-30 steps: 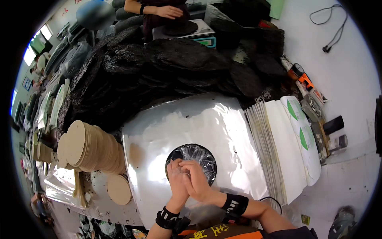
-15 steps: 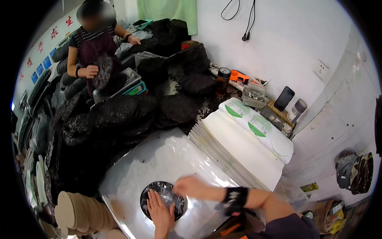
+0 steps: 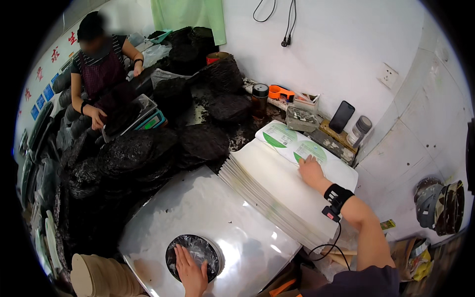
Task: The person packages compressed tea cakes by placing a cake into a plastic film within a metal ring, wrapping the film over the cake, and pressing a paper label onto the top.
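My left hand lies flat, fingers stretched out, on a round dark mass under clear crinkled plastic film. A round rim surrounds that mass, standing on a shiny metal sheet. Out to the right, my right hand has its fingers apart and slightly bent, the tips touching a white plastic sheet with green print. No held thing shows in it. Beneath lies a thick stack of white sheets with layered edges. A black band with a cable circles my right wrist.
Dark flat slabs pile up at the left and back. Round tan boards stand at the lower left. Across from me a person works at a scale. A lidded jar and a phone stand by the wall.
My right hand has moved from beside the round rim up and right onto the printed sheet. My left hand stays on the film. The other person's hand has lowered to the scale, no longer holding a plastic-wrapped bundle.
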The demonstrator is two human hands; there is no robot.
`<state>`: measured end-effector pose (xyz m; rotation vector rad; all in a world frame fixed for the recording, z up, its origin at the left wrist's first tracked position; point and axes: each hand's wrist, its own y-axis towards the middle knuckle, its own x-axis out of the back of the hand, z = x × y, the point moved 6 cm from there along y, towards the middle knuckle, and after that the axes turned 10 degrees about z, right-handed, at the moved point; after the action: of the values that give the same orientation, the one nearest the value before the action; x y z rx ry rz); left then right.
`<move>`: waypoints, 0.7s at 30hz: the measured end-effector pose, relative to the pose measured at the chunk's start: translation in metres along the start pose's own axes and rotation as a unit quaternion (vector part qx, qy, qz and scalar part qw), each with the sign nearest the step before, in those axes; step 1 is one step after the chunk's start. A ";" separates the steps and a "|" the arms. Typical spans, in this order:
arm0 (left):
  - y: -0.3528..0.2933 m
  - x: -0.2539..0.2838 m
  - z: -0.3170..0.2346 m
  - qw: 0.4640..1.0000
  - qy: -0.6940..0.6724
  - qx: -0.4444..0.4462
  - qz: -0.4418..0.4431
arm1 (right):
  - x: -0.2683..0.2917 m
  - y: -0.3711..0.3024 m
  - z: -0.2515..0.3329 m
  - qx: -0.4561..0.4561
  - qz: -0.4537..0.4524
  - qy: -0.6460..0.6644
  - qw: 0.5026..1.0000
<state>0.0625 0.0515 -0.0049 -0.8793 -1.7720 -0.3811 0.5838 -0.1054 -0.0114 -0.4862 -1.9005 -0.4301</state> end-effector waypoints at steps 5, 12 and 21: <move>-0.004 0.008 0.001 0.999 0.024 0.021 -0.011 | 0.016 0.011 -0.007 0.011 0.111 0.168 0.979; -0.007 0.011 0.001 1.000 0.013 0.015 -0.019 | 0.031 0.023 -0.050 0.021 0.056 0.265 0.962; -0.012 0.016 0.002 0.998 0.020 0.010 -0.058 | 0.028 0.088 -0.137 -0.065 0.007 0.354 0.933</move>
<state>0.0498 0.0512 0.0110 -0.7521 -1.7910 -0.4529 0.7269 -0.0966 0.0694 -0.3624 -1.1751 -0.6270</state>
